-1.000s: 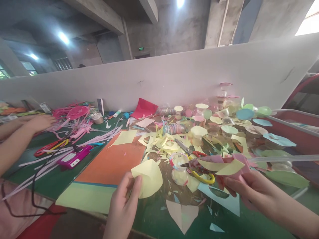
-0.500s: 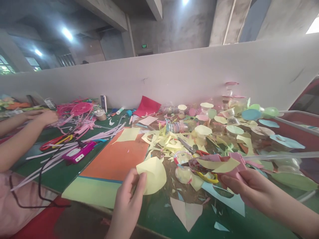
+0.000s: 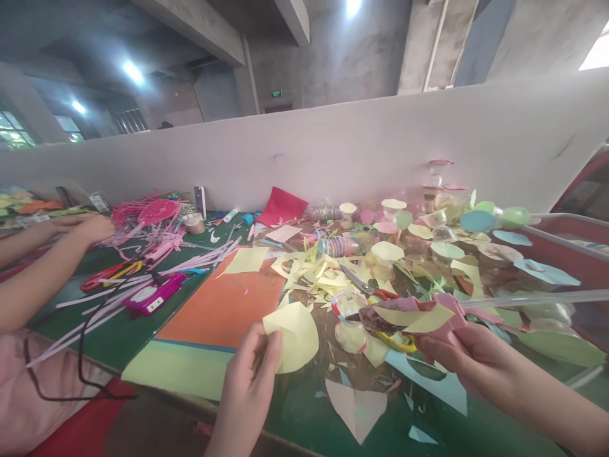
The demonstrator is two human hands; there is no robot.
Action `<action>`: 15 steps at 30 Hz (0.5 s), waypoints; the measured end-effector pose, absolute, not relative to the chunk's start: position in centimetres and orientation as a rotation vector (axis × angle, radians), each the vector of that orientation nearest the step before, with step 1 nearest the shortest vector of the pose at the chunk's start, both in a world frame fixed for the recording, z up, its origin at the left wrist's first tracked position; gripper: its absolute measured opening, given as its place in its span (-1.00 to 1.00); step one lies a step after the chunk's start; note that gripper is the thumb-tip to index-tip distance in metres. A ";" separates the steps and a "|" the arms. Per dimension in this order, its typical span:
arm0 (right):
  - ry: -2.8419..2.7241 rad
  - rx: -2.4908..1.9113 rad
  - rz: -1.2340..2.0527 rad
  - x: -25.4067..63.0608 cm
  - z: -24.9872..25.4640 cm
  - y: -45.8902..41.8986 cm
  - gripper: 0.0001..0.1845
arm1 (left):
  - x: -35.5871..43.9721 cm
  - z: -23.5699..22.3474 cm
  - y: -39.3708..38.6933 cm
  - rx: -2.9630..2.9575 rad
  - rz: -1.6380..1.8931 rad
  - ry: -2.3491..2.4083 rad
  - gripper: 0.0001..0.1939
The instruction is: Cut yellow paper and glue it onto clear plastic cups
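Observation:
My left hand [image 3: 254, 362] pinches the edge of a pale yellow paper disc [image 3: 295, 336] between thumb and fingers. The disc has a rounded, slightly angular outline and a fold mark. In my right hand [image 3: 469, 355] is a pink hot glue gun [image 3: 450, 317], pointing left, with a long clear glue stick [image 3: 528, 297] running out of its back. A curved yellow paper scrap [image 3: 428, 319] lies across the gun's body. The nozzle is over a clear plastic cup piece [image 3: 351, 336] with a coloured rim. Yellow-handled scissors [image 3: 397, 343] lie partly hidden beneath the gun.
Orange paper [image 3: 228, 304] and pale green paper [image 3: 178, 368] lie left of centre. Yellow scraps [image 3: 318, 273] and paper-topped plastic cups [image 3: 387, 252] crowd the right. Another person's hands [image 3: 90, 225] work at far left, near a magenta power strip [image 3: 155, 295].
The camera view has shifted slightly. Both my hands keep the same hold, with the yellow disc and glue gun nearly still.

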State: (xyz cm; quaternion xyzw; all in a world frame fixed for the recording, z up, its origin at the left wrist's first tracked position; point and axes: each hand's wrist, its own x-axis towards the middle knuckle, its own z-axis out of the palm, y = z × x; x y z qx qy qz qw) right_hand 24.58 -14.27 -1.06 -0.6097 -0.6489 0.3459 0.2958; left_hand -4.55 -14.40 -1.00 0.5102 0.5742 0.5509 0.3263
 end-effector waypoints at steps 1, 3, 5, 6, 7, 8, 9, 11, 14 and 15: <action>-1.745 -1.609 0.971 24.6 -1.0 -14.3 -0.54 | -4.6 -1.0 -14.4 1.337 1.439 1.499 -0.65; -1.763 -1.597 1.016 24.7 -1.1 -14.2 -0.55 | -4.6 -1.0 -14.4 1.342 1.425 1.495 -0.65; -1.764 -1.609 1.012 25.0 -1.5 -14.1 -0.55 | -4.7 -1.1 -14.3 1.346 1.414 1.498 -0.65; -1.761 -1.622 1.011 25.2 -1.8 -14.0 -0.55 | -4.7 -1.2 -14.3 1.347 1.413 1.500 -0.65; -1.755 -1.634 1.011 25.4 -2.1 -14.0 -0.55 | -4.8 -1.2 -14.3 1.350 1.414 1.504 -0.65; -1.751 -1.641 1.014 25.5 -2.3 -14.0 -0.55 | -4.8 -1.3 -14.2 1.354 1.417 1.509 -0.65; -1.756 -1.636 1.018 25.7 -2.5 -14.0 -0.54 | -4.8 -1.3 -14.2 1.359 1.421 1.514 -0.64; -1.772 -1.616 1.021 25.8 -2.7 -14.1 -0.55 | -4.9 -1.4 -14.2 1.369 1.426 1.521 -0.63; -1.730 -1.646 0.943 25.7 -2.4 -14.5 -0.52 | -4.9 -1.5 -14.2 1.378 1.405 1.526 -0.63; -1.674 -1.665 0.861 25.5 -2.2 -14.6 -0.50 | -5.0 -1.5 -14.2 1.383 1.396 1.528 -0.64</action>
